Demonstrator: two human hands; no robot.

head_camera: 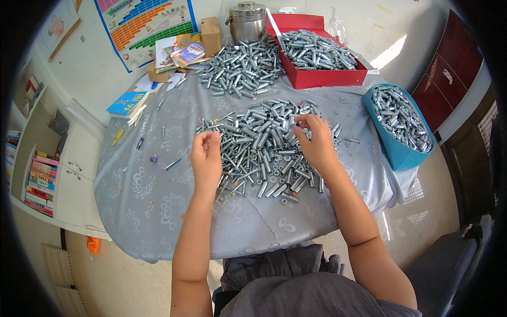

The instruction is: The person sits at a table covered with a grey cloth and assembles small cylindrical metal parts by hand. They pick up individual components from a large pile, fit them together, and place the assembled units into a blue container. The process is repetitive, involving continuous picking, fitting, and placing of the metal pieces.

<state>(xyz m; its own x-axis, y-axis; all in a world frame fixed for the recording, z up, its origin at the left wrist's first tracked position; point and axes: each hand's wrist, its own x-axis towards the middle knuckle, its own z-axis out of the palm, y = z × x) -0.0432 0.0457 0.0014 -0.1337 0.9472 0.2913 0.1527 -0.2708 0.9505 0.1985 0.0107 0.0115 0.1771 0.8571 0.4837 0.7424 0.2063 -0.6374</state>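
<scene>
A loose heap of metal sleeves (273,134), bolts (237,158) and washers (274,179) lies on the table in front of me. My left hand (206,158) is at the heap's left edge, close to the thin bolts. Its fingers curl in towards the palm, and whether they hold anything is hidden. Over the right side of the heap, my right hand (317,142) reaches among the sleeves with thumb and forefinger apart. I see nothing clearly gripped in it.
Behind lies a pile of assembled expansion bolts (245,69), beside a full red box (328,77). A teal bin (400,152) of metal pieces stands at right. Books (126,104), a steel pot (248,23) and stray bolts (173,163) share the patterned grey tablecloth (158,222).
</scene>
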